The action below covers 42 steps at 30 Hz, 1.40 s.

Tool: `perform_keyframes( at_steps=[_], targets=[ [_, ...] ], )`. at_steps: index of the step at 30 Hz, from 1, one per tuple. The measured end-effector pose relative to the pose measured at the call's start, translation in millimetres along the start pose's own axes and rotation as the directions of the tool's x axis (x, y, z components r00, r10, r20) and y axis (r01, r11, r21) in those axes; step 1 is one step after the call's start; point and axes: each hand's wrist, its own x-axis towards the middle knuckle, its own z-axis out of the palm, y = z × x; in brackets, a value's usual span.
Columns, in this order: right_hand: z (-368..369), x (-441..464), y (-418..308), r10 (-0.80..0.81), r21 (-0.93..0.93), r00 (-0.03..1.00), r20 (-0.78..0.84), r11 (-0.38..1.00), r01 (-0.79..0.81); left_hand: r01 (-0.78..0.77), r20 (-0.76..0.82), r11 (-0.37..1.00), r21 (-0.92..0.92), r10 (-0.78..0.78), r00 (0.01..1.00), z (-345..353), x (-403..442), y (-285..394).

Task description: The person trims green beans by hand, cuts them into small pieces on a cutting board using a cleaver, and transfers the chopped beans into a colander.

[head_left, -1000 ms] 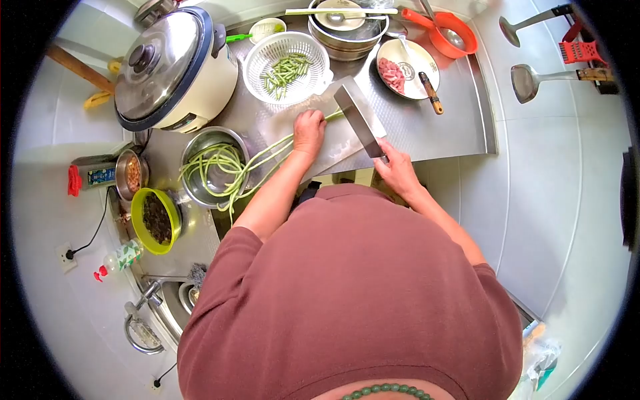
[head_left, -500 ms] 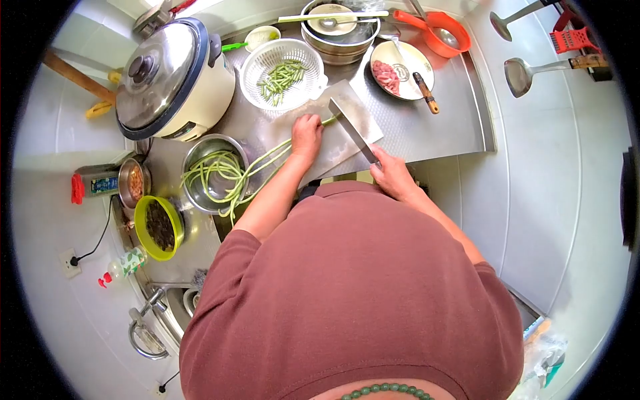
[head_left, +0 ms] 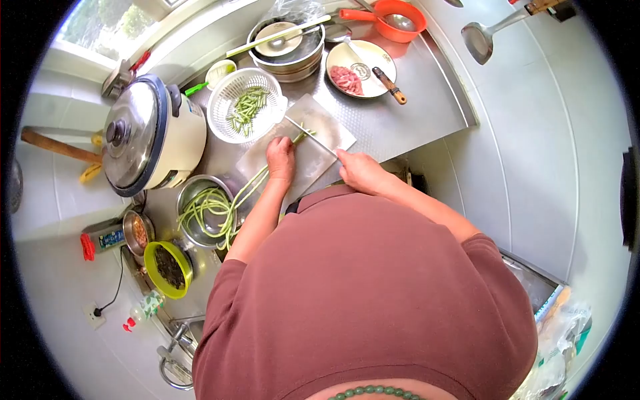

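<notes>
On the cutting board (head_left: 342, 138), my left hand (head_left: 281, 160) is closed around several long green beans (head_left: 250, 190). Their far ends trail back into a steel bowl (head_left: 238, 198) on the left. My right hand (head_left: 362, 172) grips a kitchen knife (head_left: 313, 139) by its handle, which the fingers hide. The blade is seen nearly edge-on and crosses the beans just beyond my left fingers. Short bean pieces (head_left: 310, 131) lie on the blade's far side. Behind the board, a white colander (head_left: 217, 99) contains cut beans (head_left: 247, 110).
A plate (head_left: 380, 57) with sliced meat (head_left: 346, 81) and a wooden-handled knife (head_left: 389, 86) stands behind the board. Nearby are a steel pot (head_left: 293, 70) and an orange strainer (head_left: 407, 32). A large cooker (head_left: 180, 143) and a yellow-green bowl (head_left: 189, 277) stand left.
The view has shifted, so the counter appears lower and further left. The knife has turned from showing its broad face to nearly edge-on, and bean pieces now show beyond it.
</notes>
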Motion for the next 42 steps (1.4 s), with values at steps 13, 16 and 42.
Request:
perform_keyframes(
  at_steps=[13,16,42],
  targets=[
    [-9.9,14.8,2.3,0.071,0.029,0.989,0.126,0.997,-0.075,0.007,0.017,1.000,0.019,-0.007,1.000,0.0,3.6,-0.9],
    [-0.7,19.2,12.0,0.045,-0.010,0.995,0.091,0.999,-0.044,0.000,0.011,1.000,0.027,0.000,1.000,1.0,4.2,-2.3],
    [7.8,15.2,47.7,0.071,0.147,0.996,-0.048,0.987,-0.063,0.097,0.033,0.995,0.005,-0.097,0.995,13.2,5.8,10.1]
  ],
)
